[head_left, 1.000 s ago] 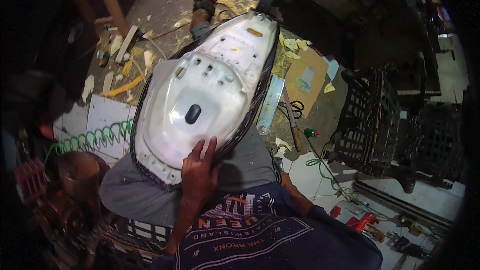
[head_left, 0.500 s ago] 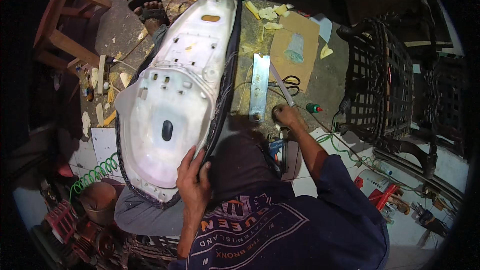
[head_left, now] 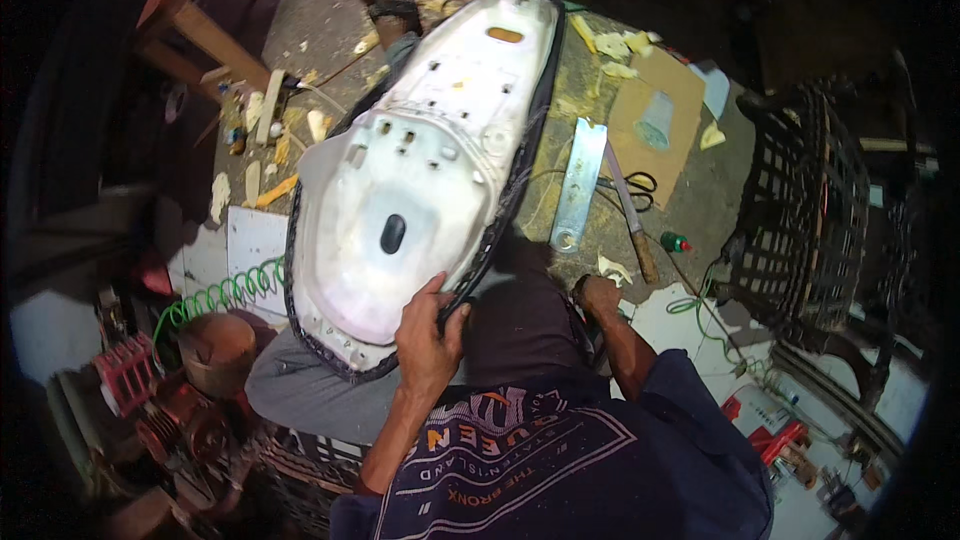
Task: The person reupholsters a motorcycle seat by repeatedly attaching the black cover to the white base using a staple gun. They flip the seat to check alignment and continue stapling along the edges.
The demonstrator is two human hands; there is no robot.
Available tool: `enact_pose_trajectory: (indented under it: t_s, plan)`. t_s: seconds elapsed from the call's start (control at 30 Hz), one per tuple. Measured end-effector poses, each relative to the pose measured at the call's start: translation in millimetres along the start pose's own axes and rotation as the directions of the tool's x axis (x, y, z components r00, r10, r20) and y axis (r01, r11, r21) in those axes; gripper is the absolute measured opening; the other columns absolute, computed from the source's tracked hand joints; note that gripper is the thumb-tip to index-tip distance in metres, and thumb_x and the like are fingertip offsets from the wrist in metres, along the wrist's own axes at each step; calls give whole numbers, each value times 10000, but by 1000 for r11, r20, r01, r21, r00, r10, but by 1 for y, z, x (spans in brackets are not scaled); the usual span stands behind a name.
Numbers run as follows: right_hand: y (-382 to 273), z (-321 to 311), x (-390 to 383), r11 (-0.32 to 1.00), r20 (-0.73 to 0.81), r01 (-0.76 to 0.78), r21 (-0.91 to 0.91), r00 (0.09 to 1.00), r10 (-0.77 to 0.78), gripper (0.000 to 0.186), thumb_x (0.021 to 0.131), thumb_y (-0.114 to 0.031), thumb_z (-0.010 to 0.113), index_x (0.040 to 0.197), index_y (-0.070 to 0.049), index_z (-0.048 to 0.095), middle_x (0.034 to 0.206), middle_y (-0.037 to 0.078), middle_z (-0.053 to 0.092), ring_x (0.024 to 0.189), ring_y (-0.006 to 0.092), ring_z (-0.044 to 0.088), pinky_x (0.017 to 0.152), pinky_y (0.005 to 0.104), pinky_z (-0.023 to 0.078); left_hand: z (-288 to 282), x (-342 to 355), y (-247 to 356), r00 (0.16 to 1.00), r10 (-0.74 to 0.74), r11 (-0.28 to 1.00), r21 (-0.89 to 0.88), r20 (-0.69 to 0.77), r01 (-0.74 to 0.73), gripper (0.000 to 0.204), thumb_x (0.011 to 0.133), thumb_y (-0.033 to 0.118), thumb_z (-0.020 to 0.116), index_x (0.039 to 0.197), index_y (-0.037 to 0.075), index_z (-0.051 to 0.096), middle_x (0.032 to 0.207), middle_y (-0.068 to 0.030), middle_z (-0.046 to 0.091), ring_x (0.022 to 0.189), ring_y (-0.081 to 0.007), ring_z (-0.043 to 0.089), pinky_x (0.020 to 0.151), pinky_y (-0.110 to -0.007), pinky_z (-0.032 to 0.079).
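An upturned seat, its white plastic base (head_left: 355,270) edged with black cover material (head_left: 530,170), lies across my lap. My left hand (head_left: 430,335) grips the seat's lower right edge, thumb at the rim and fingertips on the white base. My right hand (head_left: 600,300) is low beside my right leg, fingers curled; whatever is in it is too dark to make out. Above that hand a flat metal bar (head_left: 578,180) lies beside a wooden-handled tool (head_left: 641,250) and black-handled scissors (head_left: 640,190).
A wooden stool (head_left: 200,30) stands upper left, cardboard (head_left: 675,80) and foam scraps (head_left: 610,45) lie on the floor, black lattice items (head_left: 800,200) stand at right. Green coiled hose (head_left: 225,290) and a red machine (head_left: 170,430) sit lower left. A small green bottle (head_left: 672,240) lies right.
My right hand has come out from low at the right, reached forward, then drawn back toward my leg. My left hand has shifted onto the seat's edge. The view has also swung.
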State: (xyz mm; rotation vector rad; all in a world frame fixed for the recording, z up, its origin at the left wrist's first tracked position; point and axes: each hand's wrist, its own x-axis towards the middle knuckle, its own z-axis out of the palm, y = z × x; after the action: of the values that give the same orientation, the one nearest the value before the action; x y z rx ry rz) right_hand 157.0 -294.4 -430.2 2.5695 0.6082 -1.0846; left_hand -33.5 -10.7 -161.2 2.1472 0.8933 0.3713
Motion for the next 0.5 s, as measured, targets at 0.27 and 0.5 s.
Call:
enact_pose_trajectory:
  t_s: [0.27,0.5]
  plan:
    - [-9,5,18,985,-181,140,102,976,-120,362,954,-364,667,1152,-66,726,1071,181,728,1102,337,646,946,557,474,6,-5,-7,999,38,999,14,7,-38,297,838,29,801,1091,-8,650,1262,-193,709,1109,-393,688,949,-458,541]
    - [-69,-12,40,924,-202,158,349,975,-90,761,986,-519,623,1515,-26,389,1348,314,503,1128,533,597,910,597,514,12,-8,-17,999,27,998,-60,-20,-28,377,838,83,811,1166,-6,648,1229,-176,706,1106,-375,686,960,-454,550]
